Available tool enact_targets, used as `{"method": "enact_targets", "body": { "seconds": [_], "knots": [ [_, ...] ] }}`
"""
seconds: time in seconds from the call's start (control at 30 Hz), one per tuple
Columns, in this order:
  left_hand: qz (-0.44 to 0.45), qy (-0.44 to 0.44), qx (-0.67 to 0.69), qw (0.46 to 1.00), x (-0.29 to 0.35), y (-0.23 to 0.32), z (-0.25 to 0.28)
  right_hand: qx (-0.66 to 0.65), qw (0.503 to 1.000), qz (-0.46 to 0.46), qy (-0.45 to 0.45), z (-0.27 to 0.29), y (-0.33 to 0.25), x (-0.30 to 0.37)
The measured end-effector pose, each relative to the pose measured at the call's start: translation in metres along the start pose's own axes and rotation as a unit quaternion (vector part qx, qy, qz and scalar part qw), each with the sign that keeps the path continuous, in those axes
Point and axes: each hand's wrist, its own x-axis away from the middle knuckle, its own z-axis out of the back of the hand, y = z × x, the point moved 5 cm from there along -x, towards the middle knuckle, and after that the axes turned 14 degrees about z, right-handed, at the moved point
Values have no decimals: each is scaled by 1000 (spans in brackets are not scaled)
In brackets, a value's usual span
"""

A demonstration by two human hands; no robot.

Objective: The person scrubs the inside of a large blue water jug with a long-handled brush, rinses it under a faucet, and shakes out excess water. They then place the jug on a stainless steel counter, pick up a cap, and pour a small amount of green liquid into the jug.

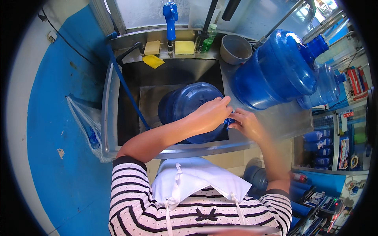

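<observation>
A large blue water jug [187, 100] lies tilted in the steel sink [136, 78], its near end toward the right front rim. Over that end, my left hand [212, 112] is closed with its fingers bent together; what its fingertips grip is hidden. Facing it, my right hand [247, 122] pinches a small, shiny blue piece [228, 122] between thumb and fingers. Whether this piece is a cap or a plastic wrap I cannot tell. The jug's mouth is covered by my hands.
Two more blue jugs [271, 74] stand on the right drainboard beside a grey bowl [235, 49]. Sponges [184, 47], a yellow cloth [153, 61], a green bottle [209, 37] and a blue-handled tap [170, 21] line the back ledge. A blue hose [128, 84] crosses the sink's left side.
</observation>
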Motion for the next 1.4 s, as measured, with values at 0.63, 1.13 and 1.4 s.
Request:
{"method": "enact_targets", "body": {
  "seconds": [0.63, 1.13, 1.4],
  "knots": [
    [90, 48, 107, 989, -2, -11, -8, -135, 987, -51, 72, -9, 17, -4],
    [-14, 137, 86, 987, 12, 3, -1, -39, 997, 52, 43, 0, -1, -6],
    [-60, 65, -132, 987, 5, 25, 1, 1, 1000, 28, 10, 0, 1, -6]
  ]
}}
